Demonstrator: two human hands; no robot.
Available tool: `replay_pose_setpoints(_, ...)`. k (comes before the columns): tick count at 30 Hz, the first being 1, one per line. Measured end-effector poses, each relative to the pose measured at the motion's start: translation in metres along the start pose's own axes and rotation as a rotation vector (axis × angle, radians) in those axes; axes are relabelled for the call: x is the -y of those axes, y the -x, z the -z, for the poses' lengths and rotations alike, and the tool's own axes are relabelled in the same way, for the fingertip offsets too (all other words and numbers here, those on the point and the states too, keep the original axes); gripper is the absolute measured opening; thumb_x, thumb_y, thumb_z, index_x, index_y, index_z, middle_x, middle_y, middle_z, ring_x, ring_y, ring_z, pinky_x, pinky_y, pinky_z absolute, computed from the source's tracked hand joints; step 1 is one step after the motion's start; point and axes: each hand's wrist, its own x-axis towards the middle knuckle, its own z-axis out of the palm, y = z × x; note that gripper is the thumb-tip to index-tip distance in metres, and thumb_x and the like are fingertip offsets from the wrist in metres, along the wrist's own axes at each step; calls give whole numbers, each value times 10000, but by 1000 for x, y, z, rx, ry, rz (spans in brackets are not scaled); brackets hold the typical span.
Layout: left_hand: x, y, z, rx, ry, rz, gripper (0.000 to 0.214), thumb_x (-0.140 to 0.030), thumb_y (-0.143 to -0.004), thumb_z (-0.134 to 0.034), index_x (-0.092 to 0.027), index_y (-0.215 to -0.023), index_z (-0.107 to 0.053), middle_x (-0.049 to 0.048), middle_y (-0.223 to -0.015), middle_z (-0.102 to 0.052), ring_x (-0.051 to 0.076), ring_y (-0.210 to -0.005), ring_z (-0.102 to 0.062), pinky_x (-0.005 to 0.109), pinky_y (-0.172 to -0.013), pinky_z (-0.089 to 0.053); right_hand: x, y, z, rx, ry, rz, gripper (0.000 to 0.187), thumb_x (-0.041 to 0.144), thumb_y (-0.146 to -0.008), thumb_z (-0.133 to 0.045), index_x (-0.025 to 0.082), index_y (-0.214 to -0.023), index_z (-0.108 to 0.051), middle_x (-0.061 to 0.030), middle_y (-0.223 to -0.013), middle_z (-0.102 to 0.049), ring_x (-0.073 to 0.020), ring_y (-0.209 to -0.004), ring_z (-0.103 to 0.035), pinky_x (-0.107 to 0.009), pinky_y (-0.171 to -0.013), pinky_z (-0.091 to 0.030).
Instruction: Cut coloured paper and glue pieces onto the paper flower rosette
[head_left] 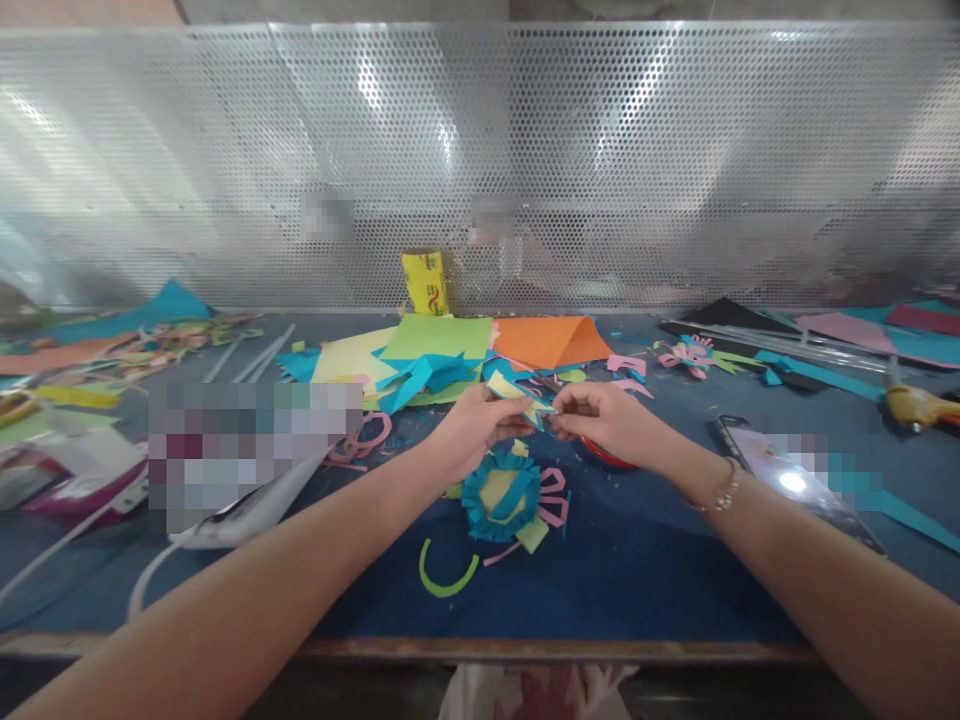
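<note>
Pinched in the fingers of my left hand (481, 430) is a small pale-yellow and blue piece of paper (510, 386), held above the table. My right hand (604, 418) has its thumb and fingertips closed at the paper's blue right end. Below the hands lies a round blue fringed paper flower (504, 495) with a pale-yellow centre. Folded pink paper strips (553, 497) and a small pale-green paper square (532, 536) lie at its right. A curved green paper strip (448, 582) rests nearer the front edge. Something red (609, 456), partly hidden, sits beneath my right hand.
Green (442, 336) and orange paper sheets (551, 341) lie behind the hands, with a yellow box (425, 281) by the perforated metal panel (480, 150). A phone (795, 480) lies at right, a glue gun (919, 405) beyond it. A white object (262, 500) with a cable stands left.
</note>
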Motion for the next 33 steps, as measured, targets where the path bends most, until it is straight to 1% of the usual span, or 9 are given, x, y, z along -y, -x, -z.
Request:
replay_pose_setpoints(5, 2, -1, 1, -40, -167, -108, 149, -238, -597, -673, -138, -681, -601, 10, -634, -623, 96, -562, -553, 242, -607, -464, 1, 0, -2, -9, -7, -39, 82, 221, -713, -500, 163, -762, -531, -20, -678, -619, -111, -642, -598, -245, -613, -480)
replay_pose_setpoints(8, 3, -2, 3, -68, -228, -151, 172, -269, -585, -678, -148, -681, -602, 2, -643, -619, 97, -564, -547, 246, -605, -462, -3, -1, -2, 3, -7, -55, 132, 119, -681, -454, 163, -791, -514, -21, -704, -629, -108, -641, -604, -241, -608, -485)
replay_pose_setpoints(11, 3, -4, 6, -92, -280, -165, 195, -276, -575, -683, -135, -674, -592, 2, -613, -602, 98, -551, -539, 251, -595, -459, -10, -3, 3, -87, 154, 3, 184, 56, -627, -431, 161, -753, -513, -19, -710, -628, -105, -634, -598, -241, -609, -480)
replay_pose_setpoints(13, 3, -6, 8, -82, -295, -168, 224, -267, -570, -686, -129, -714, -582, 11, -643, -608, 107, -573, -550, 261, -605, -462, -13, -4, 8, -158, 241, 57, 183, 47, -627, -422, 157, -732, -523, -23, -720, -626, -107, -661, -599, -248, -641, -481)
replay_pose_setpoints(16, 4, -7, 10, -65, -295, -190, 274, -259, -552, -697, -138, -753, -555, 9, -651, -605, 115, -583, -556, 270, -602, -466, -15, -5, 14, -179, 219, 59, 214, 32, -649, -391, 146, -753, -540, -35, -755, -633, -103, -694, -610, -256, -687, -488)
replay_pose_setpoints(19, 5, -8, 11, -73, -299, -216, 277, -270, -523, -713, -149, -680, -521, -18, -573, -568, 109, -538, -538, 260, -571, -456, -13, -4, 15, -157, 199, 32, 198, 44, -660, -424, 147, -762, -559, -38, -762, -645, -110, -700, -619, -262, -696, -496)
replay_pose_setpoints(22, 6, -8, 10, -73, -289, -215, 277, -288, -514, -717, -147, -652, -522, -21, -568, -554, 104, -538, -530, 251, -567, -447, -10, -4, 13, -132, 214, 12, 158, 72, -669, -478, 151, -761, -579, -43, -766, -656, -122, -703, -624, -266, -691, -499)
replay_pose_setpoints(27, 5, -8, 8, -140, -263, -270, 265, -357, -595, -661, -157, -552, -493, -40, -509, -487, 77, -499, -478, 215, -537, -412, -8, -2, 8, -119, 187, -4, 167, 111, -722, -454, 152, -792, -600, -34, -708, -650, -115, -647, -619, -261, -641, -497)
replay_pose_setpoints(33, 5, -7, 7, -115, -301, -223, 314, -363, -587, -670, -149, -492, -461, -50, -454, -422, 55, -443, -403, 195, -465, -338, -6, -3, 7, -208, 365, 55, 184, 149, -714, -459, 156, -792, -626, -30, -687, -627, -106, -602, -566, -243, -585, -431)
